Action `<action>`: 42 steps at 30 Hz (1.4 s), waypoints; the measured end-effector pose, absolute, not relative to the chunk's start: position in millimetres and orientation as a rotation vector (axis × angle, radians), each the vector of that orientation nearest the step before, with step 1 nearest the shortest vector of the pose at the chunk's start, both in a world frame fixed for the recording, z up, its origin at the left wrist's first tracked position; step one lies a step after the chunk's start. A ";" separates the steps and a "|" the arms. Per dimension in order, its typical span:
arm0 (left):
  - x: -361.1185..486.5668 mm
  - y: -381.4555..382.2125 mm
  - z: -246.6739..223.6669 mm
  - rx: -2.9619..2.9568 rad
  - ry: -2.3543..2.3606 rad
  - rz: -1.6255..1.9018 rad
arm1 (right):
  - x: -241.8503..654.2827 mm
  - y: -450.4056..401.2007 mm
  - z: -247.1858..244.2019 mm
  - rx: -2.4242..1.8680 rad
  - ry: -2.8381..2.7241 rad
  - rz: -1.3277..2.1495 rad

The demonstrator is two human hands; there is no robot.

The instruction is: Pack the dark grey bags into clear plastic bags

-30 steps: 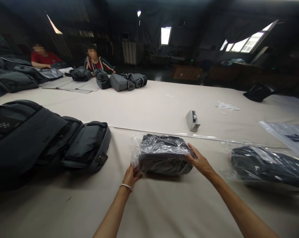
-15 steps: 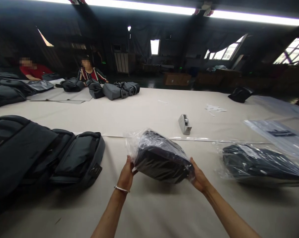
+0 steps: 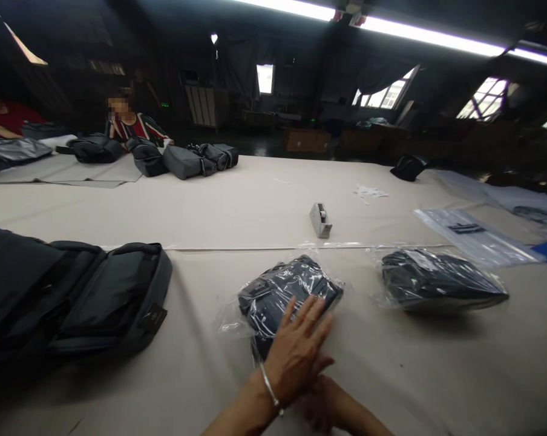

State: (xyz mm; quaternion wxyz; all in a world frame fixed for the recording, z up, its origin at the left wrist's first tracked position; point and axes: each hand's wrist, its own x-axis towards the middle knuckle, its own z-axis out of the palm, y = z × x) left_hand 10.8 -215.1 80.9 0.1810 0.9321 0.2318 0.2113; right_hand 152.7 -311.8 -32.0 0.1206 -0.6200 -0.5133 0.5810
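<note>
A dark bag in clear plastic [image 3: 278, 290] lies on the pale table in front of me. Across its near right part rests my left hand [image 3: 301, 345], fingers spread, a silver bangle on the wrist. My right hand [image 3: 321, 402] is beneath and just behind the left one, at the bag's near side; its fingers are dim and partly covered, so what they hold cannot be made out. To the right sits another dark bag wrapped in plastic [image 3: 441, 281].
Dark grey backpacks [image 3: 105, 297] fill the left side. A tape dispenser [image 3: 320, 220] stands beyond the wrapped bag. Flat plastic bags [image 3: 482, 236] lie at the right. Across the table, a person in a striped top [image 3: 140, 128] is near more bags [image 3: 183, 160].
The wrapped bag has turned over and come down onto the table. My left hand has moved onto its top, and my right hand has moved left and nearer to me. The view has shifted right.
</note>
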 end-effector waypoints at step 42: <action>-102.7 -93.6 -6.8 1.536 0.695 0.341 | 73.5 -159.8 131.5 -2.015 -2.816 0.434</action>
